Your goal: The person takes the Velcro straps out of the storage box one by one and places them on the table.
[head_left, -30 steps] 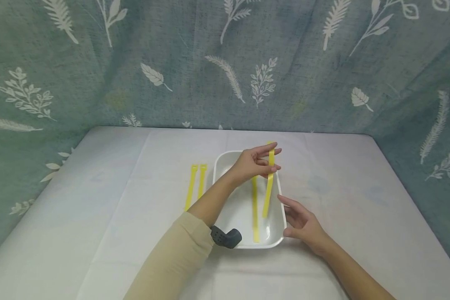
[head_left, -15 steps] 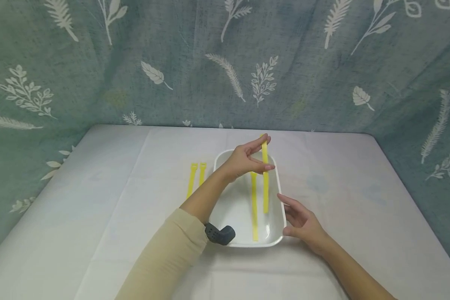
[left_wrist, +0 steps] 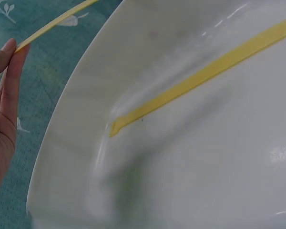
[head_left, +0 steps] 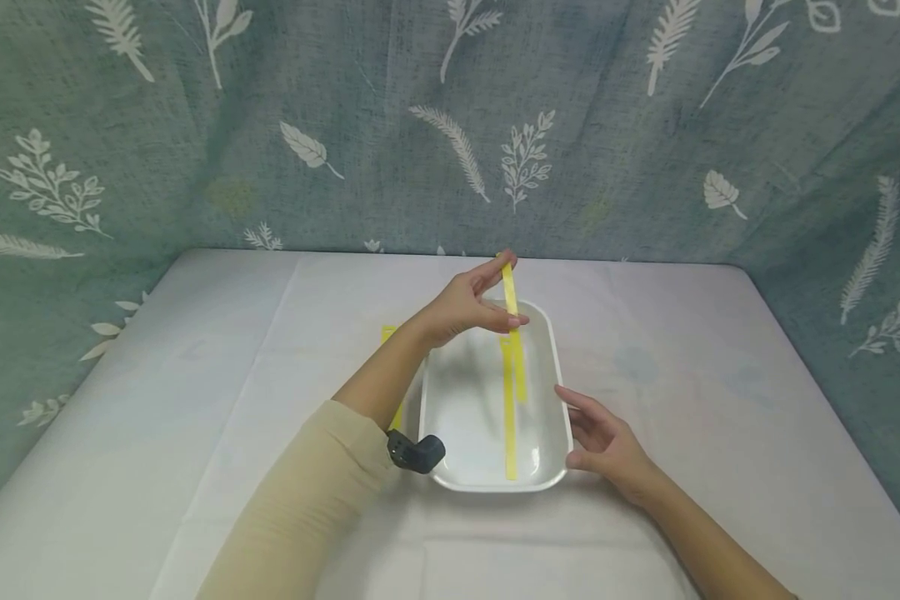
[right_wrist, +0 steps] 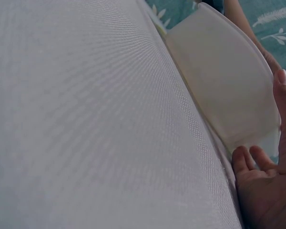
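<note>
My left hand (head_left: 461,307) pinches a flat yellow cable strap (head_left: 509,290) between thumb and fingers. The strap hangs steeply over the far part of a white rectangular tub (head_left: 465,429). Another yellow strap, with a slotted head, lies lengthwise on the tub's floor; the left wrist view shows this lying strap (left_wrist: 205,76) whole, below the held strap (left_wrist: 57,21). At the tub's right side rests my right hand (head_left: 607,450), fingers loosely bent along the outer wall, thumb near the front corner. In the right wrist view its fingertips are right at the tub's wall (right_wrist: 224,71).
Left of the tub, more yellow strap (head_left: 388,333) lies on the table, mostly hidden behind my left forearm. A black device (head_left: 416,452) on the left wrist overlaps the tub's front left edge. The white cloth-covered table (head_left: 682,358) ends at a leaf-patterned curtain (head_left: 607,150).
My left hand has moved left and away from me, carrying the strap, whose lower end now overlaps the lying strap's head area. The forearm now covers most of the table straps. Right hand unchanged.
</note>
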Demonstrator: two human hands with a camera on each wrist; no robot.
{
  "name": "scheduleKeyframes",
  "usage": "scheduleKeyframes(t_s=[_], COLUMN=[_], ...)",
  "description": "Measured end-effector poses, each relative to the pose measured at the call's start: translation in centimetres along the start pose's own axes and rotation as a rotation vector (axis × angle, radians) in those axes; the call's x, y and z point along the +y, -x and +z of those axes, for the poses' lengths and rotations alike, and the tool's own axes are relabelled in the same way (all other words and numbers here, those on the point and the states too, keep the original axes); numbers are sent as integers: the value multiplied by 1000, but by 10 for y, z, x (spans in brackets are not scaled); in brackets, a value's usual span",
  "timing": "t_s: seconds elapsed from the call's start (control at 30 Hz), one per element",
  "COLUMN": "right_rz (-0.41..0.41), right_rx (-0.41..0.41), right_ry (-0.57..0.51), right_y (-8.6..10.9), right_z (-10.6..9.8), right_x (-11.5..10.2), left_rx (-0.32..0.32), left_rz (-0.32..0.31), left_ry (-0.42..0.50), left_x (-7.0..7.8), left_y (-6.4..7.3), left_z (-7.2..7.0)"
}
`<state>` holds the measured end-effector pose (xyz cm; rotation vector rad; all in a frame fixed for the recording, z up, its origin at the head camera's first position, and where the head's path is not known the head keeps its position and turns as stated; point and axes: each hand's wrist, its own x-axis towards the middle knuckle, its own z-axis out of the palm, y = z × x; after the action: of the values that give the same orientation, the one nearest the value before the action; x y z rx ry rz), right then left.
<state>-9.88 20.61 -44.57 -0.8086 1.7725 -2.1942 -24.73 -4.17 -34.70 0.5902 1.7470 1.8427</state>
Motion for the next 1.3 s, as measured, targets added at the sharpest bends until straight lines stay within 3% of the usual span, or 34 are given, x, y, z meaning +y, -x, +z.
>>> scheduleKeyframes(t_s=[0.37,0.63,1.17,1.3], right_rz=[-6,3,13,19], right_rx=[-2,-7,-3,-2], right_ry=[11,5,-3,-6], right_y=[-1,0,1,1], right_z=[-2,-2,0,0], right_x=[-1,-2,-1,-1], left_rx=[118,125,211,204], left_rz=[-27,-54,-123,-132], left_ry=[-133,-147,-241,-257], left_x=[6,9,13,14], left_y=[9,25,61,72], left_z=[-19,-36,-80,-88])
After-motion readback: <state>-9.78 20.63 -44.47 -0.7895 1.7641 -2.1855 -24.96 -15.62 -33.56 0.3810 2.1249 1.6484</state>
